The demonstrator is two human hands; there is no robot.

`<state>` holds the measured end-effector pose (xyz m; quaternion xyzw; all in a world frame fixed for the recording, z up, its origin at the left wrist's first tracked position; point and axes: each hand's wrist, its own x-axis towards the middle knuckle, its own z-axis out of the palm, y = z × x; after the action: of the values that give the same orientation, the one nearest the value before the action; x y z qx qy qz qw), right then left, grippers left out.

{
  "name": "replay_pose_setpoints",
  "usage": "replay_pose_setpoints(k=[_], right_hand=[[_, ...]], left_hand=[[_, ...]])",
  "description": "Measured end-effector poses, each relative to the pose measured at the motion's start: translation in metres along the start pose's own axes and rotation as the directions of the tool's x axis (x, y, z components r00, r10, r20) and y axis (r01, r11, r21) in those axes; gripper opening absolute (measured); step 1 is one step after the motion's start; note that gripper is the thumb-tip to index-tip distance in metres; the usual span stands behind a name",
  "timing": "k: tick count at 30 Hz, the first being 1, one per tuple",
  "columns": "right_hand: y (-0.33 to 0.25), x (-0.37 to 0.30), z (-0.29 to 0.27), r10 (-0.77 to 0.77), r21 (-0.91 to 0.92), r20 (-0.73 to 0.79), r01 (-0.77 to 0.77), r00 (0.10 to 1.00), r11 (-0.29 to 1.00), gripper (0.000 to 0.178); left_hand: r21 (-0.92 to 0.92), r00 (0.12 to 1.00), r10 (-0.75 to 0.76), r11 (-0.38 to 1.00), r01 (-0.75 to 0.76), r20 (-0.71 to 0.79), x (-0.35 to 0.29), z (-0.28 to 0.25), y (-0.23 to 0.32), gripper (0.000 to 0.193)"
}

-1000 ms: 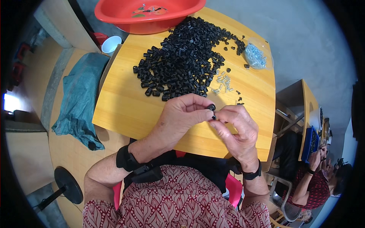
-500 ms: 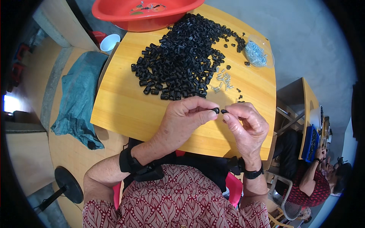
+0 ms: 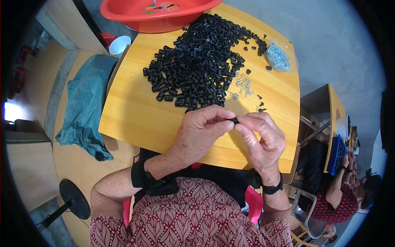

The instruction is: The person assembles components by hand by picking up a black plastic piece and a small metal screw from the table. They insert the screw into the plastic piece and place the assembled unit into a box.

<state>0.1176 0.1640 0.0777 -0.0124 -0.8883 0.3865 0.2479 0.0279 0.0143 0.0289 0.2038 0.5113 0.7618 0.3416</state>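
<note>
Over the near part of the wooden table (image 3: pixel 135 119), my left hand (image 3: pixel 199 129) pinches a small black cord lock body (image 3: pixel 234 120) between thumb and forefinger. Fingertips of my right hand (image 3: pixel 263 138) meet it from the other side, closed on a smaller black plunger piece that they mostly cover. The two parts touch, but I cannot tell how far one sits inside the other. Just beyond my hands lies a large pile of black cord lock parts (image 3: pixel 197 70). Small metal springs (image 3: pixel 244 86) are scattered to its right.
A red basin (image 3: pixel 160 22) stands at the table's far left edge. Toward the far right is a clear plastic tub (image 3: pixel 278 57) of springs. A teal sack (image 3: pixel 88 103) hangs beside the table's left side. At another table on the right, a co-worker (image 3: pixel 335 197) sits by a blue tray (image 3: pixel 338 154).
My right hand has moved left, bringing its small piece against the cord lock body in my left hand. Earlier a gap showed between the two parts.
</note>
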Motion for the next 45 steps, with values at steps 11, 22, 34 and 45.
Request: replay_pose_setpoints(k=[11, 22, 34, 45], right_hand=[[0.01, -0.022, 0.021, 0.185, 0.202, -0.091, -0.163, 0.979, 0.966, 0.014], [0.015, -0.028, 0.02, 0.242, 0.205, -0.062, -0.224, 0.968, 0.953, 0.02], [0.01, -0.016, 0.013, -0.285, -0.43, -0.02, 0.249, 0.958, 0.868, 0.038], [0.009, -0.012, 0.007, -0.262, -0.398, -0.004, 0.238, 0.965, 0.886, 0.035]], left_hand=[[0.179, 1.0, 0.015, 0.984, -0.011, -0.022, -0.001, 0.0, -0.007, 0.016], [0.16, 0.999, -0.04, 0.986, 0.039, 0.0, 0.002, 0.005, -0.008, 0.014], [-0.11, 0.997, -0.077, 0.991, 0.076, -0.003, -0.002, 0.01, -0.005, 0.017], [0.138, 0.993, -0.109, 0.985, 0.101, 0.052, 0.0, 0.001, 0.006, 0.022]])
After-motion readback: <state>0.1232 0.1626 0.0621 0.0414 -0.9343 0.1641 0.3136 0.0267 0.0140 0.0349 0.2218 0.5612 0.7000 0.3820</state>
